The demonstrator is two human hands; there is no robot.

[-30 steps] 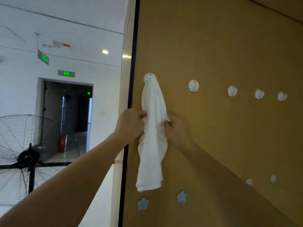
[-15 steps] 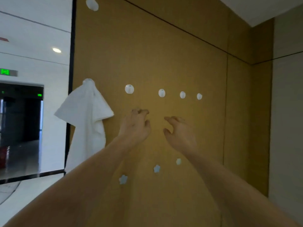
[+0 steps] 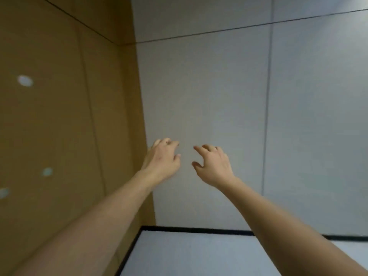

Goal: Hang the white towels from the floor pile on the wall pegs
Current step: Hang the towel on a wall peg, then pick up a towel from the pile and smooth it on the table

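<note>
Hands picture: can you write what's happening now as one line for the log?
left hand: empty, fingers loosely curled | right hand: empty, fingers loosely curled | towel: not in view | peg: bare, on brown wall

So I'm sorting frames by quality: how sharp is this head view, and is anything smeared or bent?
Head view: soft all over, likely motion blur; the white peg on the brown wall is a smeared oval, the left hand and right hand have fuzzy edges, and wide-angle distortion bows the wall's edge. Lighting is even, with no glare.
</note>
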